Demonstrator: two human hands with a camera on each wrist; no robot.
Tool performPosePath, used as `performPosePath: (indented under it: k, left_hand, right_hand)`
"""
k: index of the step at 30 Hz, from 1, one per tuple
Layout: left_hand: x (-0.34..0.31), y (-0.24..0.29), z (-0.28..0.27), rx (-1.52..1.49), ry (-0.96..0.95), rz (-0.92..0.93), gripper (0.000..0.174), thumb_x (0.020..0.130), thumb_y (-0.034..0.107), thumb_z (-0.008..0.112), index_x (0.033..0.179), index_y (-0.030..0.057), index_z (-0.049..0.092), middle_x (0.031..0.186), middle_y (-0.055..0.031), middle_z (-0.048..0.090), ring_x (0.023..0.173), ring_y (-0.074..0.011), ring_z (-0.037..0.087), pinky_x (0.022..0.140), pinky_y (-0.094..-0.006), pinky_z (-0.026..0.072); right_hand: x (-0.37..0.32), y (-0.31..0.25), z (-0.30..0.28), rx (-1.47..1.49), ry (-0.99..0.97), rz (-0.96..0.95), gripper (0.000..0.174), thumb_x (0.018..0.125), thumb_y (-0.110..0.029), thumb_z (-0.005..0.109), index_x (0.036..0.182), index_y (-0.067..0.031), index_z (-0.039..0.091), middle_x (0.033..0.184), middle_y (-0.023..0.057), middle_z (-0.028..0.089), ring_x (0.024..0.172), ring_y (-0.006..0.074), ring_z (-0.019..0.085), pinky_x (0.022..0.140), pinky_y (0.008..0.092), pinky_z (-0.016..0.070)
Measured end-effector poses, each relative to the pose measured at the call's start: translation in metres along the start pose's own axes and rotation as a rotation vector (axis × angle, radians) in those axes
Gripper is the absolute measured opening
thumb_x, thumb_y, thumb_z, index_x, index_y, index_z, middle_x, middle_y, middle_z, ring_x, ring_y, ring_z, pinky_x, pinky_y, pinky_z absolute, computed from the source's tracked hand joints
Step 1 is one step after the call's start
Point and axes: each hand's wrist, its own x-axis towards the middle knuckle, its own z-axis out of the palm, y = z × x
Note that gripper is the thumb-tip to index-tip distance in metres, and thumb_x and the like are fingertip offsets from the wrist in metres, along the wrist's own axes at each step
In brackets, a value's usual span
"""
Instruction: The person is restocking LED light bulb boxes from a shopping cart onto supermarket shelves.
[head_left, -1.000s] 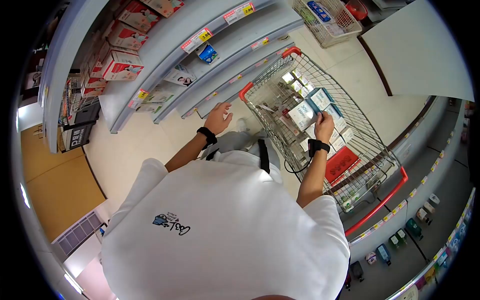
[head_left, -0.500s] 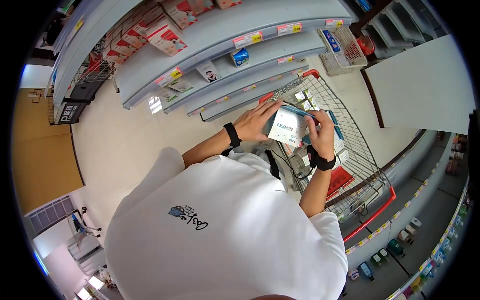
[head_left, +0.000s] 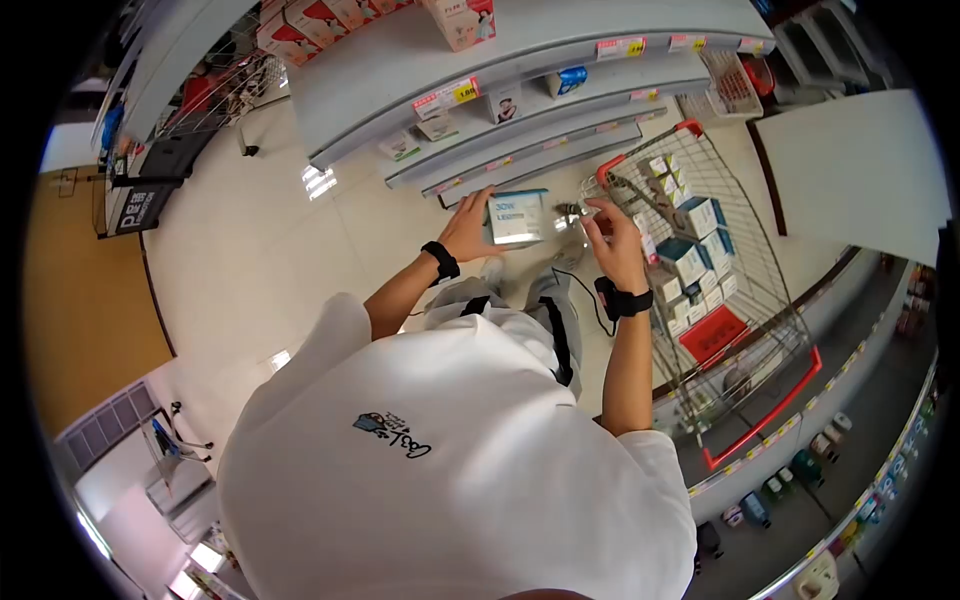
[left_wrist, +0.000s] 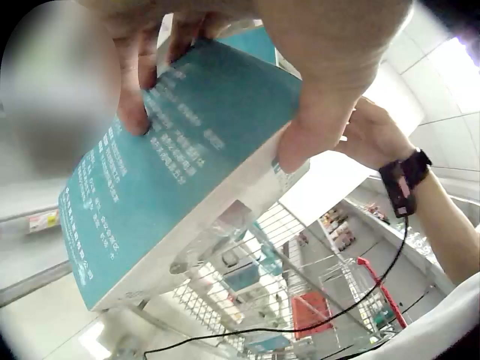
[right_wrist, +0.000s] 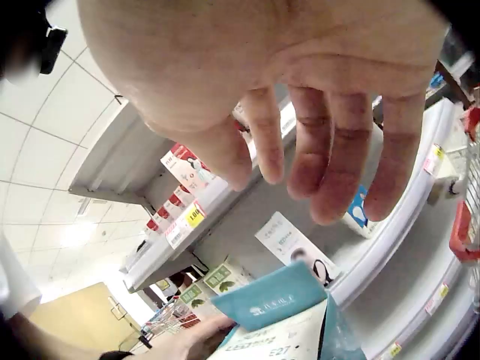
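Observation:
My left hand (head_left: 468,230) grips a white and teal LED bulb box (head_left: 517,218) in front of my legs. In the left wrist view the fingers lie across the teal side (left_wrist: 187,135) and the thumb presses a white edge. To the right of the box, my right hand (head_left: 618,245) holds nothing, its fingers loosely bent. The right wrist view shows this palm (right_wrist: 285,52) above the box's teal flap (right_wrist: 277,296). Similar bulb boxes (head_left: 685,262) lie in the shopping cart (head_left: 690,127) beside my right arm.
Ahead stands a grey shelf (head_left: 560,50) with price labels, red and white cartons (head_left: 465,20) and a blue pack (head_left: 568,80). A white basket (head_left: 730,85) sits behind the cart. Bottles (head_left: 755,510) line a shelf at right. A black cable (head_left: 590,290) hangs from my right wrist.
A bulb box has come up out of the cart in my right hand, passed to my left hand and moved left. My right hand has let go of it.

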Motion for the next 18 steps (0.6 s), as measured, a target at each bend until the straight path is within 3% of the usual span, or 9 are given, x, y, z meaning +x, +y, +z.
performPosePath:
  k: [4,8,10,14,18]
  left_hand:
    - [-0.014,-0.079,0.011,0.107,-0.062,-0.219,0.109,0.055,0.031,0.083,0.141,-0.0014,0.025,0.134,-0.0249,0.039,0.123,-0.0428,0.038,0.106,-0.0467,0.034]
    - [-0.011,-0.155,0.017,0.184,-0.051,-0.31,0.112,0.056,0.031,0.086,0.141,-0.0025,0.022,0.135,-0.0241,0.037,0.124,-0.0411,0.039,0.105,-0.0454,0.0369]
    - [-0.003,-0.169,0.01,0.127,-0.052,-0.55,0.111,0.057,0.031,0.087,0.14,-0.0027,0.022,0.135,-0.0234,0.036,0.121,-0.0393,0.043,0.103,-0.0443,0.0403]
    - [0.009,-0.205,0.01,0.231,-0.067,-0.65,0.11,0.057,0.031,0.087,0.14,-0.0025,0.022,0.134,-0.0236,0.037,0.12,-0.0379,0.045,0.101,-0.0427,0.0433]
    - [0.025,-0.201,0.015,0.289,-0.172,-0.54,0.111,0.055,0.028,0.087,0.139,-0.0028,0.022,0.133,-0.0245,0.038,0.12,-0.0378,0.046,0.101,-0.0415,0.0428]
  right_hand:
    - [-0.049,0.036,0.027,0.009,0.064,0.154,0.027,0.086,-0.014,0.065,0.111,-0.004,0.062,0.073,0.0092,0.064,0.064,0.0151,0.061,0.061,0.0283,0.0498]
    - [-0.106,0.08,0.047,0.041,0.126,0.325,0.027,0.085,-0.014,0.065,0.11,-0.0038,0.062,0.068,0.0084,0.062,0.061,0.0147,0.059,0.06,0.0289,0.0491]
    - [-0.133,0.109,0.052,0.026,0.16,0.43,0.027,0.085,-0.014,0.065,0.11,-0.0037,0.061,0.065,0.0081,0.06,0.06,0.0155,0.058,0.06,0.0296,0.0486]
    - [-0.178,0.161,0.055,-0.227,0.271,0.54,0.04,0.084,-0.017,0.068,0.12,-0.007,0.055,0.094,0.015,0.059,0.066,0.0206,0.06,0.066,0.0335,0.0499]
    - [-0.202,0.195,0.022,-0.54,0.533,0.625,0.055,0.082,-0.013,0.068,0.131,-0.0074,0.044,0.119,0.0224,0.046,0.081,0.0265,0.062,0.075,0.0392,0.0499]
